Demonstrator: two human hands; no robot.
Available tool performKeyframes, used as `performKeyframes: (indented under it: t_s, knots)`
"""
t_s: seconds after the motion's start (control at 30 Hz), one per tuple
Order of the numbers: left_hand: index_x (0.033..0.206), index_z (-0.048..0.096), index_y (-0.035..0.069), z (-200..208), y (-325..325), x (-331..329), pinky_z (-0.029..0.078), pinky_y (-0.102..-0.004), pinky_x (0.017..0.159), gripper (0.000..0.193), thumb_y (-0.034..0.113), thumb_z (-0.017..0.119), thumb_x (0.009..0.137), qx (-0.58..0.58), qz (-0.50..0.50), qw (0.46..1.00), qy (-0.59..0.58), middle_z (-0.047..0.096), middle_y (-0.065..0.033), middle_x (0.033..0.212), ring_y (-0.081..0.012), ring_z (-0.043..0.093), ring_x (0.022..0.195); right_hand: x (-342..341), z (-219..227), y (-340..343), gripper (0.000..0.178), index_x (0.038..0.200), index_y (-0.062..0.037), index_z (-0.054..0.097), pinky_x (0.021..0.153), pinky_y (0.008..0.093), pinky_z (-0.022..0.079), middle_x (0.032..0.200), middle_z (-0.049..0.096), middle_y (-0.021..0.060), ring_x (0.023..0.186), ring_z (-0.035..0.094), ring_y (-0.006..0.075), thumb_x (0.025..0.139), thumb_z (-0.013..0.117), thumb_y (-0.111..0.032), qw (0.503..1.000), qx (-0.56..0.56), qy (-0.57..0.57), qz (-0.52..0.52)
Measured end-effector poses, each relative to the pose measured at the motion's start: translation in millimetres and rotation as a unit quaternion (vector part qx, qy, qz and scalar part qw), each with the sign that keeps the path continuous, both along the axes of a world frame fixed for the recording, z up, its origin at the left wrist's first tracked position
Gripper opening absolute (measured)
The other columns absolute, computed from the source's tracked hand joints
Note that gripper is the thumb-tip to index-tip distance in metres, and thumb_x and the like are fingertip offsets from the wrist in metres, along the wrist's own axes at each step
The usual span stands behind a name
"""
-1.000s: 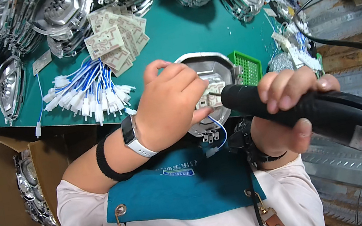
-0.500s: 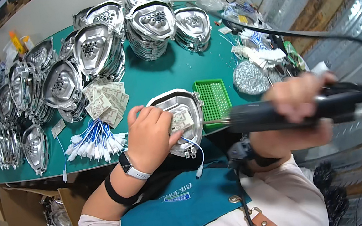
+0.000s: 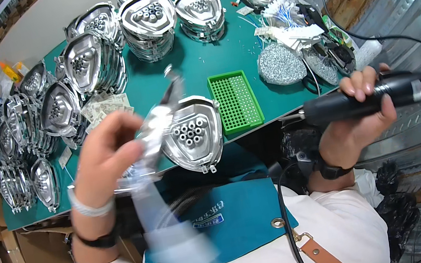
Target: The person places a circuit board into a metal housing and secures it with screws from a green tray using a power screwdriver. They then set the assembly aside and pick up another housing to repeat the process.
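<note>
Corrugated metal sheeting point(image 3: 405, 148) lines the right side of your workplace, and a pale wall point(image 3: 51, 24) backs the green worktable point(image 3: 230, 52), as seen from your head camera. Stacks of silver shells point(image 3: 150, 26) crowd the table's far and left sides. Near its front edge, just left of a perforated green crate point(image 3: 242, 127), lies 1 front shell point(image 3: 188, 130), its cluster of round posts facing up.

Your right hand point(image 3: 359, 126) wraps around a black power screwdriver point(image 3: 336, 107), fingers pressed to its barrel, the thin bit point(image 3: 292, 116) aimed left and well apart from the front shell. Your left hand point(image 3: 107, 155) is blurred, thumb and fingers curved toward a tilted metal piece point(image 3: 157, 129) that overlaps their tips; the blur does not tell whether they pinch it, nor what the whitish streak point(image 3: 176, 239) below it is.

Work appears to stand partway. Your front shell shows its posts uncovered, with no circuit board on them, so it looks not yet started. Loose circuit boards point(image 3: 110, 105) lie piled to the left, and the topmost stacked shells also show uncovered posts. Whether the blurred piece is finished, you cannot tell.
</note>
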State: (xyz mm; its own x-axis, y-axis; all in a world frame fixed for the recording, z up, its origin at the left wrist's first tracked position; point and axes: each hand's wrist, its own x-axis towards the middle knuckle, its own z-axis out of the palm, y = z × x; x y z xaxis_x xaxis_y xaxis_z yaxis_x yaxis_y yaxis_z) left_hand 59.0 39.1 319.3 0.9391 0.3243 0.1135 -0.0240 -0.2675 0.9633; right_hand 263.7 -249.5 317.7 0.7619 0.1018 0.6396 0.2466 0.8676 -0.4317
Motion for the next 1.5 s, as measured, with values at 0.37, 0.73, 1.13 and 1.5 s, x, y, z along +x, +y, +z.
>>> performKeyframes:
  t_s: [0.37,0.73,1.13,1.5]
  knots:
    - [0.077,0.051,0.004,-1,71,-331,0.036,-0.0238,0.06,0.027,0.029,0.063,0.08,0.029,0.322,0.879,0.35,0.049,0.0024,0.074,-0.0092,0.044,0.067,30,-52,47,0.05,0.12,0.0021,0.035,0.064,0.0353,0.044,0.076,0.049,0.0119,0.064,0.048,0.0193,0.074,0.049,-0.012,0.986,-0.15,0.071,-0.009]
    - [0.113,0.059,0.004,-206,91,-615,0.05,-0.0392,0.074,0.039,0.028,0.059,0.082,-0.123,0.627,0.513,0.574,0.065,-0.014,0.095,-0.0278,0.062,0.083,21,-64,74,0.054,0.119,0.0036,0.034,0.061,0.0318,0.045,0.076,0.052,0.0131,0.062,0.051,0.0173,0.074,0.061,-0.011,0.977,-0.206,-0.047,0.04]
    - [0.111,0.058,0.001,-16,107,-258,0.046,-0.0338,0.081,0.028,0.016,0.059,0.087,0.468,0.464,0.712,0.242,0.062,-0.015,0.102,-0.0267,0.061,0.091,-25,-60,87,0.046,0.127,0.0036,0.032,0.078,0.0321,0.043,0.094,0.055,0.0112,0.083,0.053,0.0171,0.086,0.051,-0.008,0.94,-0.293,0.031,-0.172]
    - [0.104,0.054,0.003,-68,153,-120,0.046,-0.0415,0.082,0.03,0.012,0.065,0.077,0.579,0.1,0.744,0.318,0.058,-0.0147,0.095,-0.0331,0.056,0.094,14,-64,86,0.049,0.123,0.0023,0.039,0.063,0.0309,0.04,0.076,0.048,0.0091,0.065,0.046,0.0169,0.077,0.052,-0.009,0.963,-0.266,0.026,-0.038]
